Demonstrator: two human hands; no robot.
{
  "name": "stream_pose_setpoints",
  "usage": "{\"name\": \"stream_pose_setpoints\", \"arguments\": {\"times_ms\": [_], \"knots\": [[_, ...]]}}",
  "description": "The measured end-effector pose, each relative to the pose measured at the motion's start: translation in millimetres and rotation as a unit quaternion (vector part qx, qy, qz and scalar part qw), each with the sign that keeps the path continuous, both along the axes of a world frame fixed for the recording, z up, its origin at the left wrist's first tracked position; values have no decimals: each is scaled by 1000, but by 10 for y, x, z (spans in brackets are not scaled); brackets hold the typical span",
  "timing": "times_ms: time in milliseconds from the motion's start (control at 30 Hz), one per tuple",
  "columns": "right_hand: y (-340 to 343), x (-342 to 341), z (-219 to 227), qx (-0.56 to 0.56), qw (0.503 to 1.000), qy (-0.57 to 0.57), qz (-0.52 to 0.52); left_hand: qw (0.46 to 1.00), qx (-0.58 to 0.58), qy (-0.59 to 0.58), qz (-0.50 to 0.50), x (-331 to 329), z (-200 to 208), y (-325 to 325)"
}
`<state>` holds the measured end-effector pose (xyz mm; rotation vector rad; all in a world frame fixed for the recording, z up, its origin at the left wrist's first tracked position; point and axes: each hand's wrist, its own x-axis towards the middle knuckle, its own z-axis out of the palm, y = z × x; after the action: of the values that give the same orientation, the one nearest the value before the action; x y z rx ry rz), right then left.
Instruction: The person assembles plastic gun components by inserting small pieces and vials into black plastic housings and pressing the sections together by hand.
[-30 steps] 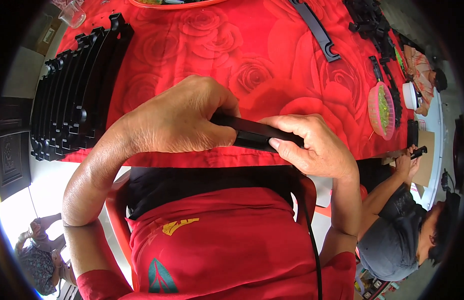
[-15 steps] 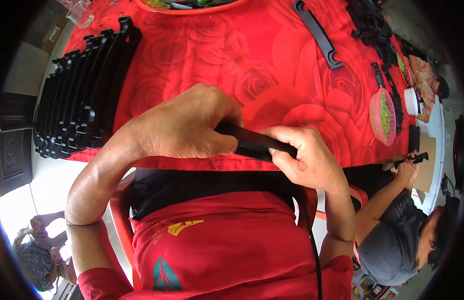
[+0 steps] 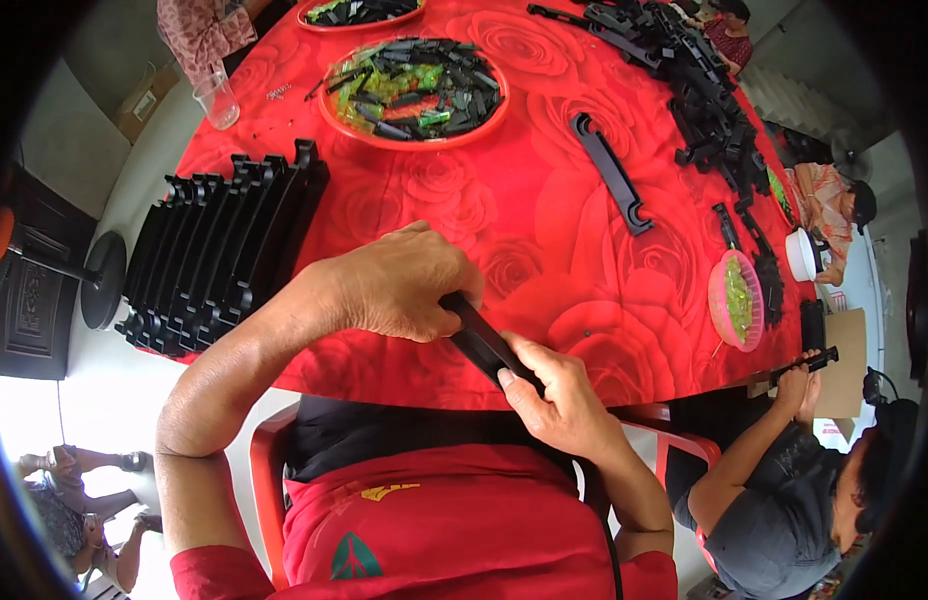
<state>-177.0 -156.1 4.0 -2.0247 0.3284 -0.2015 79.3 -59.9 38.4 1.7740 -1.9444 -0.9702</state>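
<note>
A long black plastic bar (image 3: 484, 345) is held between my two hands just above the near edge of the red table. My left hand (image 3: 399, 285) is wrapped over its upper left end, hiding that end. Around the lower right end, my right hand (image 3: 556, 400) is closed, with the thumb on the near side. The bar slants down to the right. A similar black bar (image 3: 612, 175) with notched, hook-shaped ends lies alone farther off on the right. To my left, several such bars (image 3: 229, 245) are lined up side by side.
An orange-rimmed tray (image 3: 414, 146) holds small black and green pieces. Black parts (image 3: 709, 110) are heaped at the far right, beyond a pink basket (image 3: 722, 305) of yellow-green bits. A clear cup (image 3: 218, 103) stands far left. A co-worker (image 3: 784, 500) at right holds a black part.
The view has shifted to take in more of the table's far side. The bar in my hands now slants more steeply, and both hands still grip it.
</note>
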Motion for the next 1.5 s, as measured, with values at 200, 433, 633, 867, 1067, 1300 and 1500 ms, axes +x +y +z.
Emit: {"name": "stream_pose_setpoints", "arguments": {"times_ms": [200, 433, 633, 867, 1067, 1300, 1500], "knots": [[45, 123, -140, -146, 986, -32, -77, 930, -263, -173, 190, -339, -184, 19], [30, 122, -232, -214, 967, -45, -132, 897, -297, -139, 297, -766, -438, 66], [78, 59, -226, -186, 977, -58, -81, 944, -182, -170, 218, -797, -343, 201], [92, 65, 1, -276, 957, 76, 53, 956, -155, -157, 193, -694, -388, 178], [5, 122, -10, -330, 942, -54, 21, 959, -184, -150, 152, -712, -332, 62], [-50, 97, -157, -311, 948, -68, 29, 977, -141, -85, 133, -675, -357, -96], [-37, 105, -236, -334, 938, -92, 9, 980, -150, -95, 88, -675, -344, -120]]}}
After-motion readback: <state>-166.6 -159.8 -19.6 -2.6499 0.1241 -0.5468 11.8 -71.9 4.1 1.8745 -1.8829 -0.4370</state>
